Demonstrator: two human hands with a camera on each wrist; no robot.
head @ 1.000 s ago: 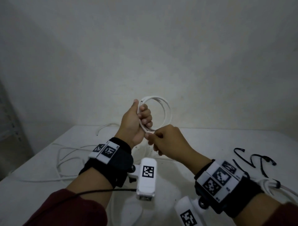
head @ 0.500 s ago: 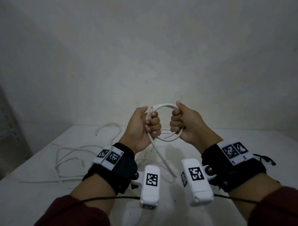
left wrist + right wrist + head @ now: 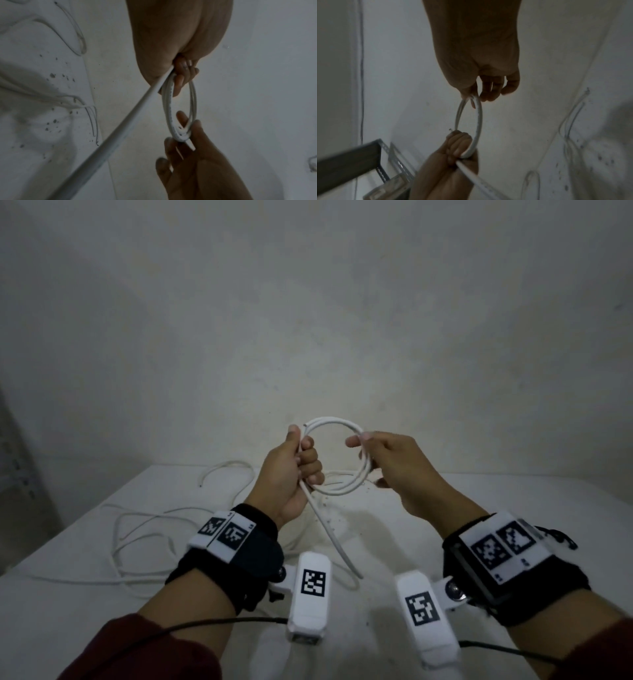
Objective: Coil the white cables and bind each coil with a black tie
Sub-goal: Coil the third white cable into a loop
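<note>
So in the head view your left hand (image 3: 291, 470) is fisted tight around the left side of the white coil (image 3: 337, 453), dead centre of frame, and your right hand (image 3: 394, 467) pinches the right side between thumb and forefinger with the other fingers loose. A loose tail (image 3: 332, 537) runs down toward the counter (image 3: 479, 501), and more white cable (image 3: 137, 529) is sprawled at lower left.

Left wrist view: the tail slants to the bottom left, with the loops stacked at centre.

Right wrist view: your pinch looks pretty light up top.

My guess is that if it slips, the loops spring open, or the tail snags the pile on the counter.
</note>
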